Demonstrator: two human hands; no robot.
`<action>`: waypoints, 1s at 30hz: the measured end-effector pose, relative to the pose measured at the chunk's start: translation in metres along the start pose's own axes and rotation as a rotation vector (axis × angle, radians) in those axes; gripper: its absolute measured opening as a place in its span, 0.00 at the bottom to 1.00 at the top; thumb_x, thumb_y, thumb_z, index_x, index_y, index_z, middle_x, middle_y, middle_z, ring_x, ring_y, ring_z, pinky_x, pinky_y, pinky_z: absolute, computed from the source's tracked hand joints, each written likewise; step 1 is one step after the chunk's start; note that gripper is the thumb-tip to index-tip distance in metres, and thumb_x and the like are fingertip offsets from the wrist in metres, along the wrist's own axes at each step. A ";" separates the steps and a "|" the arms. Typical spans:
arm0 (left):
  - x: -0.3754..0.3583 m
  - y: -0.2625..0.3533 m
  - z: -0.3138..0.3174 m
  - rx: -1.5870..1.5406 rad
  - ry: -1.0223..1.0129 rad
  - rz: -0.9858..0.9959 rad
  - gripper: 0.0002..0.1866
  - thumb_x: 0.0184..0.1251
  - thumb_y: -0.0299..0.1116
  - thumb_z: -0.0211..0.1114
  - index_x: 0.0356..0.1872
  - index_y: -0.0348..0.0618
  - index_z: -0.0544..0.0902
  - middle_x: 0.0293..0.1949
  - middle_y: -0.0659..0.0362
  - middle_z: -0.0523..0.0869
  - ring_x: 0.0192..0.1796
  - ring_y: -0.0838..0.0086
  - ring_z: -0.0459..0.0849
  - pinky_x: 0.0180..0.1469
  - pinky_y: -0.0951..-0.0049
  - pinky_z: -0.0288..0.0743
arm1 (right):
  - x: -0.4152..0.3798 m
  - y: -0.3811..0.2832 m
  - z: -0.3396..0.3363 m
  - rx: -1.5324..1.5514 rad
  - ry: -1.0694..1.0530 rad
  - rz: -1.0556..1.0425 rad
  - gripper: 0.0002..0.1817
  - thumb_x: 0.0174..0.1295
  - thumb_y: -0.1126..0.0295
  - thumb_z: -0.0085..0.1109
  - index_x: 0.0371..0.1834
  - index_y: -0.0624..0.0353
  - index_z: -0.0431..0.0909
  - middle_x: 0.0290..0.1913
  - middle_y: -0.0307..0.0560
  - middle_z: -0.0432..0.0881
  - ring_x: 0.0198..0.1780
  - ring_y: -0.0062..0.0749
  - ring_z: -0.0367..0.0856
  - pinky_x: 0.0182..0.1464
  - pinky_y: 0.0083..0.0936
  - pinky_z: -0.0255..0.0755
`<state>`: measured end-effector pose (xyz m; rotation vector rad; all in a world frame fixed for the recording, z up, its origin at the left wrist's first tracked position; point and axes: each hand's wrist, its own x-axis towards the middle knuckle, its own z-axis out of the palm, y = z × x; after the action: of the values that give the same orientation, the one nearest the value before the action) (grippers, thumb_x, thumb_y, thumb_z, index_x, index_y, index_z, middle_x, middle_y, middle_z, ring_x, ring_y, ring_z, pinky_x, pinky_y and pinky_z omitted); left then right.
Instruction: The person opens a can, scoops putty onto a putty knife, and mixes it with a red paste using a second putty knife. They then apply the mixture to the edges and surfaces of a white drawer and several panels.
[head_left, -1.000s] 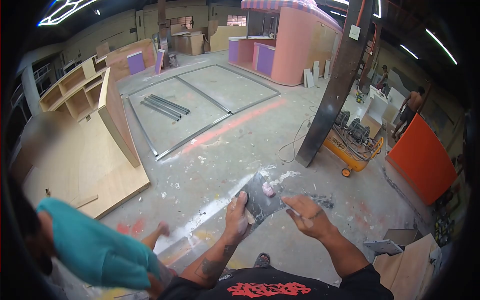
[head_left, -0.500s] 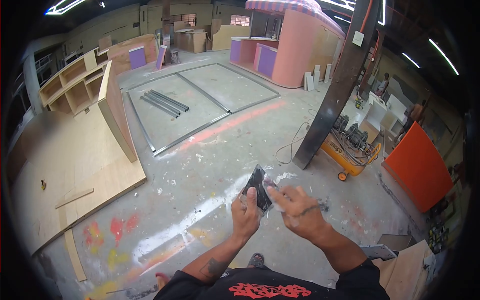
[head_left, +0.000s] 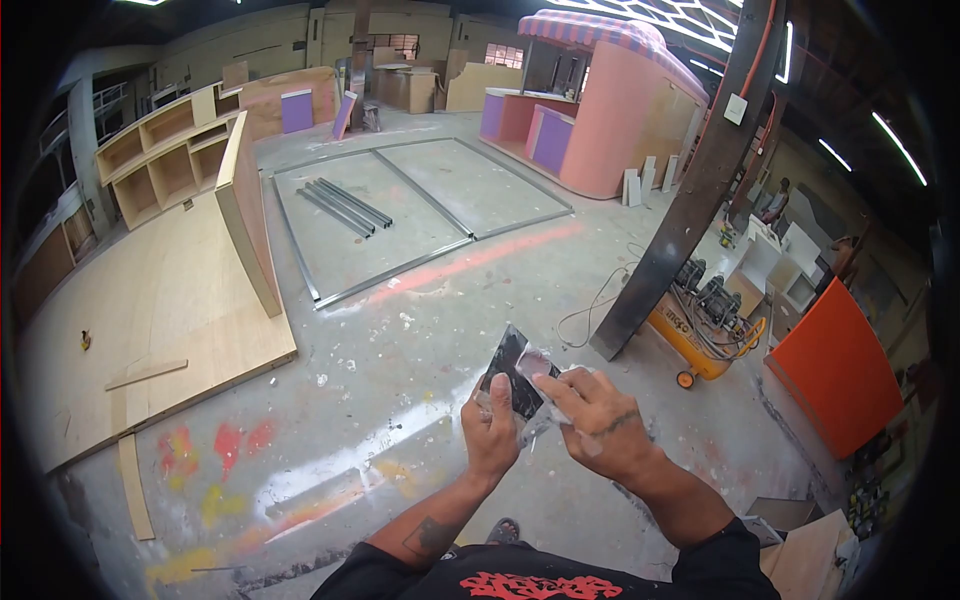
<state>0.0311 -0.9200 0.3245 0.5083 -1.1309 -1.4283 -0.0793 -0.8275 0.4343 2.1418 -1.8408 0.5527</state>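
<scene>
My left hand [head_left: 492, 432] grips the lower edge of a dark flat scraper plate [head_left: 513, 372] held upright in front of my chest. A pale pink lump of putty [head_left: 531, 357] sits on the plate's upper face. My right hand [head_left: 592, 420] is closed on a small putty knife [head_left: 546, 410] whose blade lies against the plate just below the putty. Both hands are smeared with whitish filler. Both forearms rise from the bottom of the view above my black shirt with red print.
Stained concrete floor [head_left: 400, 400] lies below. A large plywood panel [head_left: 150, 300] with an upright board lies left, a metal frame [head_left: 400, 230] beyond. A dark slanted column [head_left: 690, 190], a yellow compressor [head_left: 705, 320] and an orange panel [head_left: 840, 370] stand right. A pink kiosk [head_left: 610, 100] is behind.
The person in the teal shirt at lower left has left the view. My right hand moved in onto the plate with the knife, and the plate tilted more upright. The view shifted slightly.
</scene>
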 end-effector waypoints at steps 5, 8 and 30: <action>-0.002 0.010 0.003 -0.038 0.024 0.023 0.19 0.83 0.41 0.53 0.47 0.31 0.82 0.32 0.63 0.84 0.33 0.84 0.76 0.35 0.78 0.72 | 0.005 -0.002 -0.004 -0.007 0.023 0.021 0.31 0.49 0.81 0.61 0.62 0.54 0.79 0.45 0.45 0.80 0.43 0.44 0.80 0.39 0.37 0.79; -0.001 0.013 0.003 -0.041 0.029 0.048 0.20 0.83 0.41 0.52 0.47 0.31 0.82 0.32 0.64 0.84 0.33 0.84 0.76 0.35 0.78 0.72 | 0.011 0.000 -0.014 -0.008 0.038 0.003 0.31 0.49 0.82 0.60 0.62 0.55 0.79 0.44 0.46 0.79 0.42 0.45 0.80 0.40 0.36 0.78; -0.002 0.004 -0.023 -0.024 0.057 -0.035 0.18 0.83 0.39 0.52 0.49 0.32 0.83 0.35 0.62 0.86 0.37 0.81 0.79 0.40 0.75 0.75 | 0.027 -0.015 -0.010 -0.112 -0.073 -0.055 0.30 0.49 0.79 0.63 0.59 0.47 0.82 0.44 0.39 0.81 0.40 0.38 0.79 0.37 0.33 0.78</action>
<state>0.0529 -0.9257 0.3176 0.5502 -1.0628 -1.4471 -0.0627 -0.8447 0.4561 2.1574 -1.7990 0.3550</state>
